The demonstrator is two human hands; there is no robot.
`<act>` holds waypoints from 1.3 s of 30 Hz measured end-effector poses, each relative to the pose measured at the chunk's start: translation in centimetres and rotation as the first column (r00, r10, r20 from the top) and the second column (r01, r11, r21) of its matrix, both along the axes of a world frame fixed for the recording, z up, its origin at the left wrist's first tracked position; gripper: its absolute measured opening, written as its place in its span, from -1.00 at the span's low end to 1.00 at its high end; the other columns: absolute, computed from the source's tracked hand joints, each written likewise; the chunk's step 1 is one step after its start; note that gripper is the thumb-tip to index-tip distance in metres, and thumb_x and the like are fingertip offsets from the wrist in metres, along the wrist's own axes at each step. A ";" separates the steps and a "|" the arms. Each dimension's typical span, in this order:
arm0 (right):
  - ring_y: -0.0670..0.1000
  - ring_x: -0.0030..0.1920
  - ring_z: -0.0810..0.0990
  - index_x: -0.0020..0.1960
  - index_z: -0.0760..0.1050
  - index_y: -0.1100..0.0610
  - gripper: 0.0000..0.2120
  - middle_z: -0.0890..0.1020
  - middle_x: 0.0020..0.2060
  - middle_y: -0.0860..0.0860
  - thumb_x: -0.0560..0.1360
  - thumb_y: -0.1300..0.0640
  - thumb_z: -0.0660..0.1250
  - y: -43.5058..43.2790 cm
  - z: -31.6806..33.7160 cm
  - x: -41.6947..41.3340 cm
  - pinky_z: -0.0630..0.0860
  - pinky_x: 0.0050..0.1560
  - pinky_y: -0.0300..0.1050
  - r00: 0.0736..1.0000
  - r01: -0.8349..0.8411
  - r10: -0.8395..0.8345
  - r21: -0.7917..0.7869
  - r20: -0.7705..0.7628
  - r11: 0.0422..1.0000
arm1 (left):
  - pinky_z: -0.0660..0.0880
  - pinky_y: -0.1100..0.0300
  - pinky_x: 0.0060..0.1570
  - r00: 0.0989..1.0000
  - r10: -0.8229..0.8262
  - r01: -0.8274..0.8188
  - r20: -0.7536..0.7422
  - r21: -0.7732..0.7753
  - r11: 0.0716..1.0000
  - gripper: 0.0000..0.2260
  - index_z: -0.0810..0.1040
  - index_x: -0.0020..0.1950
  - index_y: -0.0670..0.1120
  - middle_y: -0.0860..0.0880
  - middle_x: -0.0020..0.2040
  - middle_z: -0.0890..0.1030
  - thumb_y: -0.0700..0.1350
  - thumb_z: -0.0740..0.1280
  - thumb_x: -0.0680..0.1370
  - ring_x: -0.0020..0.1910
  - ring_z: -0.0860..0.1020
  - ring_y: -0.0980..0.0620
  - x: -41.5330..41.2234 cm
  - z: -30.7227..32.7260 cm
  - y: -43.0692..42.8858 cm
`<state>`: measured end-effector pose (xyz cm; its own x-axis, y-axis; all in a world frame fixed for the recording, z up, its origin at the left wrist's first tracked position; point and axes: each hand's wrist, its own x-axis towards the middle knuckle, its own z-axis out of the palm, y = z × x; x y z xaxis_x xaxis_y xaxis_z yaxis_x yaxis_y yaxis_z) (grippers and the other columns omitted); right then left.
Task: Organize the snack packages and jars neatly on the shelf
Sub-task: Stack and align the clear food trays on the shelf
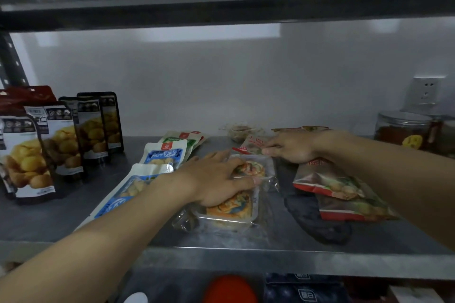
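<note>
Mostly the print is too blurred to read; only "NUT" shows clearly, on a blue-and-white packet (163,155) left of centre on the shelf (221,252). A second such packet (128,194) lies nearer, partly under the left forearm. The left hand (214,177) lies palm down on a clear tray pack (231,206) at the centre of the frame, fingers spread over its top and thumb along its right edge. Right of centre, the right hand (293,147) has bent fingertips on the edge of a small red-and-white packet (251,144); whether it pinches the packet cannot be told. Red bags (332,184) lie under that wrist. Pouches (29,155) stand at the left, and a jar (403,130) stands at the far right.
</note>
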<state>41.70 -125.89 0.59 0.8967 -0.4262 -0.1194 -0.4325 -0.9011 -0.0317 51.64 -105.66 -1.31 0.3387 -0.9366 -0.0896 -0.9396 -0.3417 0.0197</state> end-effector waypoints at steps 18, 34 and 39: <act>0.09 0.47 0.25 0.55 0.11 -0.03 -0.23 0.26 0.51 0.02 0.47 -0.18 0.37 -0.9 -0.4 3.7 0.21 0.38 -0.10 0.982 0.107 -0.150 0.311 0.117 0.944 | 0.00 -0.07 0.46 0.997 0.017 -0.020 -0.079 -0.043 0.999 -0.36 -0.06 0.55 0.22 0.10 0.59 -0.11 0.40 -0.05 0.52 0.55 -0.03 0.00 0.1 -0.6 -0.1; 0.04 0.02 0.58 0.24 0.49 0.19 -0.19 0.60 0.06 0.03 0.10 -0.08 0.66 0.1 1.3 3.8 0.48 -0.09 -0.21 0.903 0.199 -0.233 0.129 0.362 0.971 | 0.40 0.16 0.10 0.966 0.049 -0.173 -0.255 -0.491 0.854 -0.45 0.43 0.35 0.01 -0.04 0.32 0.49 0.25 0.34 0.45 0.26 0.46 -0.02 1.6 1.3 -2.3; -0.10 -0.27 0.63 -0.12 0.53 0.11 -0.50 0.66 -0.21 -0.03 0.07 0.01 0.70 0.7 3.6 2.1 0.58 -0.20 -0.22 0.504 0.046 -0.462 0.511 0.730 0.858 | 0.47 0.10 0.03 0.821 0.080 -0.471 -0.565 -0.593 0.653 -0.38 0.36 0.34 -0.06 -0.07 0.15 0.54 0.19 0.44 0.40 0.11 0.53 -0.08 1.5 2.0 -4.2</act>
<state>43.76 -125.24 4.21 0.5355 -0.7530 0.3825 -0.2318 -0.5665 -0.7908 53.10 -109.90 0.66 0.6906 -0.6522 0.3125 -0.6046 -0.2836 0.7444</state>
